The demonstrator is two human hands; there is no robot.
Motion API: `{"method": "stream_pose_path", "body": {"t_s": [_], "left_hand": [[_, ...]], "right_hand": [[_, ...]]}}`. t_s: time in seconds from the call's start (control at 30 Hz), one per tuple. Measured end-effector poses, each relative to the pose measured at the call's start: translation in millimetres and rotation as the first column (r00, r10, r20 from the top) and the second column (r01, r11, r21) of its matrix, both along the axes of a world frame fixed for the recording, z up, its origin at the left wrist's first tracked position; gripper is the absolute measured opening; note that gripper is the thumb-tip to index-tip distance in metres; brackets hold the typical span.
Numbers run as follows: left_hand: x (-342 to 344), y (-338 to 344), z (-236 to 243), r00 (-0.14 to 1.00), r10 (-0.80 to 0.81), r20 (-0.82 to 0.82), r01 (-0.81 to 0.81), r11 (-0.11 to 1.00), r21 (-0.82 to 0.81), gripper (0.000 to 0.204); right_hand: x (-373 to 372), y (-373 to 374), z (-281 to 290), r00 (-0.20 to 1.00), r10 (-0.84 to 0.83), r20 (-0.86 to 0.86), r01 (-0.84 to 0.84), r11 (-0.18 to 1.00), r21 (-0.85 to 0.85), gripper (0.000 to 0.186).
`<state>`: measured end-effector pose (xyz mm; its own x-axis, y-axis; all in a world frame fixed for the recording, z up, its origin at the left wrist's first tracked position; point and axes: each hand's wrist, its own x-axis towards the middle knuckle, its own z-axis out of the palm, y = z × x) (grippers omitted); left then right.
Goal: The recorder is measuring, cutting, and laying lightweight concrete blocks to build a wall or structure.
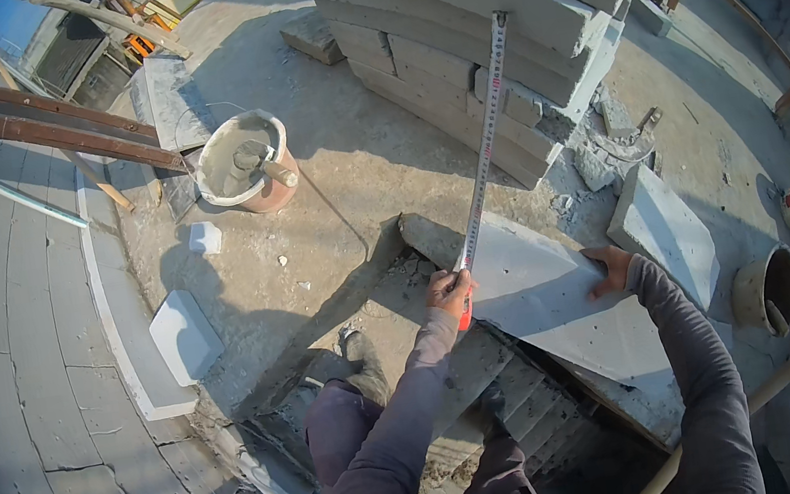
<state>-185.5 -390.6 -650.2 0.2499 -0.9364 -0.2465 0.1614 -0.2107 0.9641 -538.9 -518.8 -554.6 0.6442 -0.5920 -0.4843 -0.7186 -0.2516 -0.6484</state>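
"One at a time: how is the left hand [452, 292] set?"

"It curls tightly round a tape measure [466, 315], whose blade [483, 162] runs out ahead of it to the stacked blocks [428, 15]."

"And the right hand [613, 271]?"

"Thumb and fingers parted, it rests on a pale slab [545, 271], which reaches across to just beside the left hand."

"What stands around them?"

"Another pale block [660, 228] lies near, ahead and right of the right hand. Ahead and left of the left hand, well apart, is a bucket [274, 197] with a wooden-handled tool [281, 173] in it."
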Motion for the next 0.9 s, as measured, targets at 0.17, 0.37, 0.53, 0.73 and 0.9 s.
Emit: {"method": "stream_pose_path", "body": {"t_s": [0.17,0.37,0.53,0.73,0.9], "left_hand": [[7.5,-11.5,0.7,0.992,-0.112,0.065,0.111,0.993,0.03,0.036],[0.5,-9.1,14.4,0.978,-0.181,0.105,0.164,0.975,0.15,0.034],[-6.9,21.2,26.5,0.965,-0.215,0.151,0.175,0.954,0.242,0.032],[-0.2,85.5,61.6,0.963,-0.203,0.178,0.137,0.935,0.326,0.03],[19.6,109.8,111.8,0.695,-0.659,0.288,0.501,0.731,0.462,0.032]], "right_hand": [[2.8,-15.0,-35.0,0.976,-0.142,-0.163,0.142,0.99,-0.015,0.068],[14.6,-10.2,-48.1,0.954,-0.211,-0.213,0.186,0.974,-0.132,0.064],[14.1,40.6,-67.5,0.958,-0.266,-0.107,0.219,0.92,-0.325,0.07],[32.0,131.8,-45.9,0.561,-0.639,0.526,0.767,0.64,-0.042,0.083],[23.8,201.4,-4.1,-0.167,-0.911,0.376,0.483,0.257,0.837,0.086]]}}
